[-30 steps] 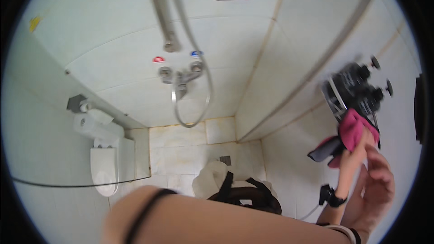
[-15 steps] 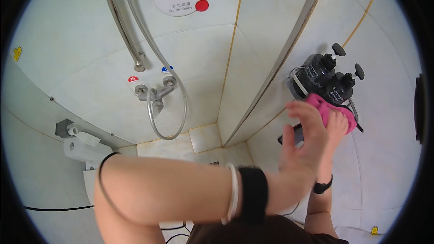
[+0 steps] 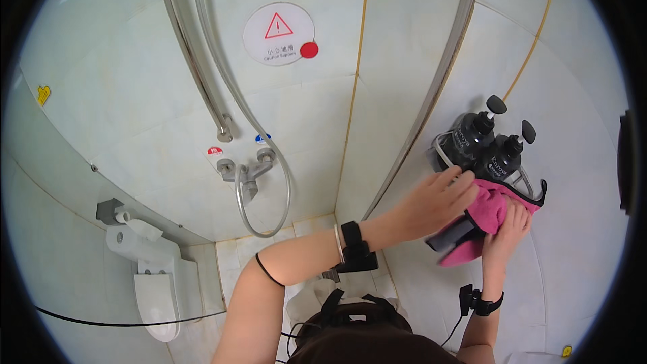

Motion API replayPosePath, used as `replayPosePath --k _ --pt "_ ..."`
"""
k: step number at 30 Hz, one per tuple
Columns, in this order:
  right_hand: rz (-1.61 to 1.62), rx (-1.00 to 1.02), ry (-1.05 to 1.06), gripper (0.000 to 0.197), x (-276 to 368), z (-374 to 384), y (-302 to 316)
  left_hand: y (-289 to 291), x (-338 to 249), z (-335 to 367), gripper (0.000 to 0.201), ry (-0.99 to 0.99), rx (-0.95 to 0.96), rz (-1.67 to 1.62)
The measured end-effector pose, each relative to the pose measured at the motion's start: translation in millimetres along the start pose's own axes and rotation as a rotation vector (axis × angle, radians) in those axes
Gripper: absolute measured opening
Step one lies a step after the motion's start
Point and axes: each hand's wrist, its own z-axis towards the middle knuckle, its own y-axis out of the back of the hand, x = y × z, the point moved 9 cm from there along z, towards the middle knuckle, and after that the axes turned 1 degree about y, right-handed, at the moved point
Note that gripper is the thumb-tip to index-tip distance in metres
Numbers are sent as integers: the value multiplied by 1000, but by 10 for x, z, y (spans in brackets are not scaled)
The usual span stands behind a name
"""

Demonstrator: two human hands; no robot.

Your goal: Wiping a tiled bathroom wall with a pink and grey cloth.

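Note:
A pink cloth with black edging is bunched in my right hand, whose fingers are closed over its right side. Part of the cloth hangs lower, around a dark grey flat object that is blurred and whose kind I cannot make out. My left hand reaches across from the left with its fingers bent and slightly apart. Its fingertips are at the cloth's upper left edge, and the thumb is hidden. Just above both hands, two black pump bottles stand in a wire rack on the wall.
A shower hose loops below the mixer tap on the facing wall. A metal-edged partition stands left of the bottles. At lower left are a toilet and a paper roll. A cable trails from my right wrist.
My left hand has come down and leftward, its raised fingers now at the cloth's edge. The cloth has spread lower around the dark object, still in my right hand. The view has tilted and shifted.

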Motion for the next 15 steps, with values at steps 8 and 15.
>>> replayPosePath --k 8,15 --pt "151 12 11 53 784 354 -299 -190 603 -227 61 284 25 -63" --pt "172 -3 -67 68 306 64 -87 -146 99 -117 60 48 42 -183"
